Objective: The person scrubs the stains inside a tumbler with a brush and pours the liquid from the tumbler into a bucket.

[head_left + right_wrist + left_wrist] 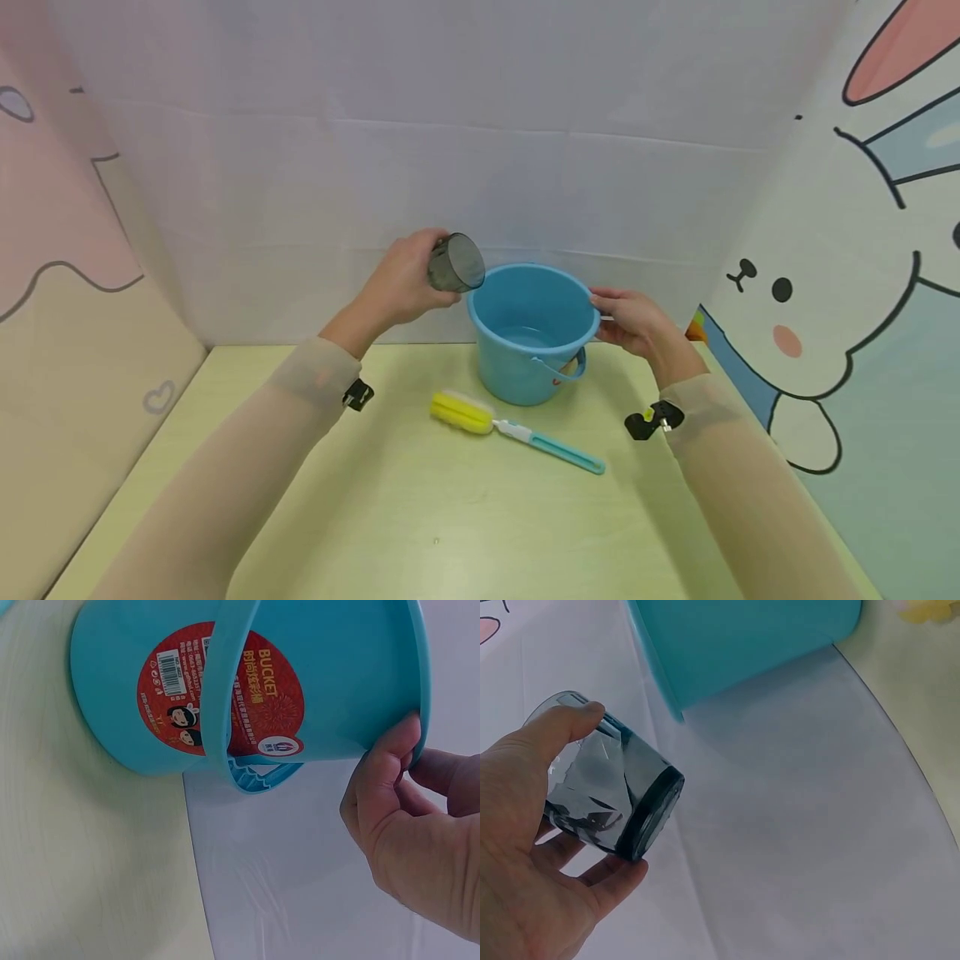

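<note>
My left hand grips a smoky grey, see-through cup, its fingers and thumb curled round the side. The cup is tilted, its mouth facing right beside the upper left rim of a blue bucket. In the left wrist view the cup hangs apart from the bucket wall. On the opposite side, my right hand pinches the bucket's rim between thumb and fingers, as the right wrist view shows. The bucket's carrying handle hangs down across a round red label.
A cleaning brush with a yellow sponge head and a white and turquoise handle lies on the pale table in front of the bucket. A white sheet rises behind; cartoon-printed cloths flank the table.
</note>
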A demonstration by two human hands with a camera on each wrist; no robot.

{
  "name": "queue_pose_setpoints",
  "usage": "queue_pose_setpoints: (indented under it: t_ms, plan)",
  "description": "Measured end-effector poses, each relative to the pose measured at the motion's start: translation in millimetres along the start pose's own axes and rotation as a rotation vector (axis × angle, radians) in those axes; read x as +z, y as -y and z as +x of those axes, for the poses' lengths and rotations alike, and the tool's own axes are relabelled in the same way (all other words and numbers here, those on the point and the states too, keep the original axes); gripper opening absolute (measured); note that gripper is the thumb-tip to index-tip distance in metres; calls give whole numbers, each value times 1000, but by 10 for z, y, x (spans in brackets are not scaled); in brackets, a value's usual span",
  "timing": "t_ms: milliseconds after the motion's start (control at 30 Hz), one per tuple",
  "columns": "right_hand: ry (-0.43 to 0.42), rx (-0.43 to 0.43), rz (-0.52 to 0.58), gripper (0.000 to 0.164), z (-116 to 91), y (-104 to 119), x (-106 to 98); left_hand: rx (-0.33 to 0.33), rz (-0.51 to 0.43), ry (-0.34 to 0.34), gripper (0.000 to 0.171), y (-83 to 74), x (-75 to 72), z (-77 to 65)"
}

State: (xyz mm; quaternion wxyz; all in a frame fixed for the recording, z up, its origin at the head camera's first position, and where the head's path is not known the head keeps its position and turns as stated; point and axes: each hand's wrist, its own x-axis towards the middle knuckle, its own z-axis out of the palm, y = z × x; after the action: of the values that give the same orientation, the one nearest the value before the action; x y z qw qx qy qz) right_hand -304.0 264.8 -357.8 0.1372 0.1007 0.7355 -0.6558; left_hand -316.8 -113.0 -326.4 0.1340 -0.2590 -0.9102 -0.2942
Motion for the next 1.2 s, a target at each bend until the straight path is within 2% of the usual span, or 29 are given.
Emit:
queue_pose_setpoints:
  t_ms: [300,1200]
  plan:
    - [4,-10,-7,50,-6,-5,14,54,59,14,89,-79,25,77]
    - [-7,-17,-4,49,9,-35,42,54,145,34,90,-202,136,165]
